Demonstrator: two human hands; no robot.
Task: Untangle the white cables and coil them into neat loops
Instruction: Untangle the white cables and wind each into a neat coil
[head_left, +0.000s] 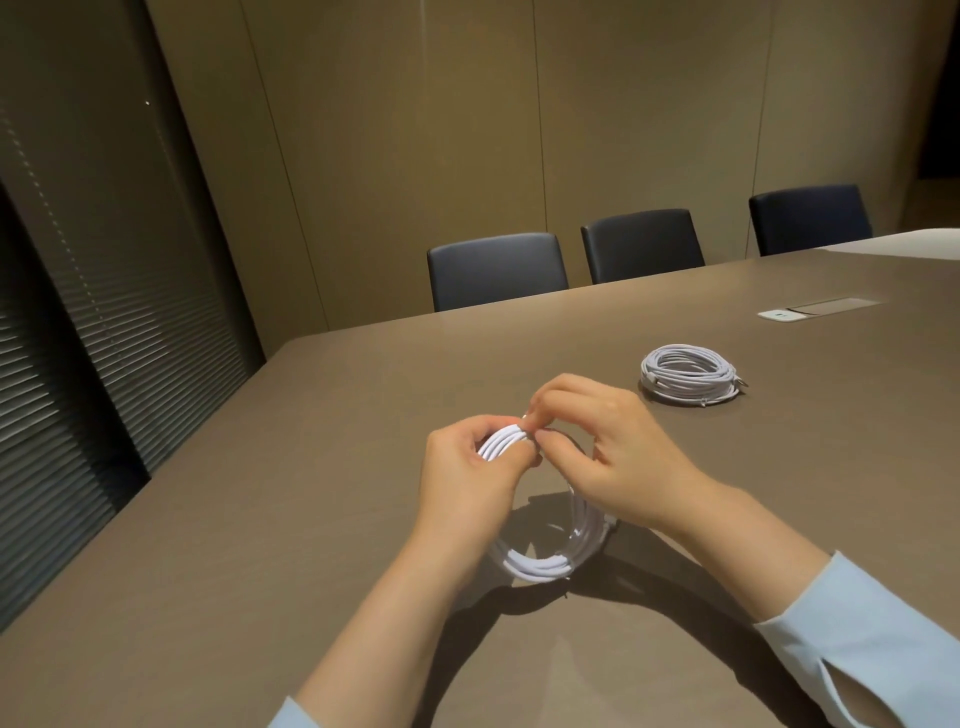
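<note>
Currently both hands are raised a little above the brown table, working one white cable coil held upright between them. Left hand: fingers curled round the top strands of the coil, thumb side toward the other hand. Right hand: thumb and forefinger pinching at the same top section, right where the strands leave the left fist; the other fingers are loosely bent. Whether it pinches a loose end or a whole strand cannot be told, as the fingertips cover that spot. Lower arc of the coil hangs under the wrists, close to the table surface or resting on it; contact not clear.

Second white cable coil lies flat on the table, well apart, further off and to the right of the hands. Loops stacked evenly; a plug end shows at its right edge.

Pale blue sleeves on both forearms, pushed back from the wrists.

Far side of table: three dark chairs pushed in. A recessed socket panel is set in the tabletop at far right. Slatted blinds at left. No legible writing, brand or label on cables, panel or furniture.
</note>
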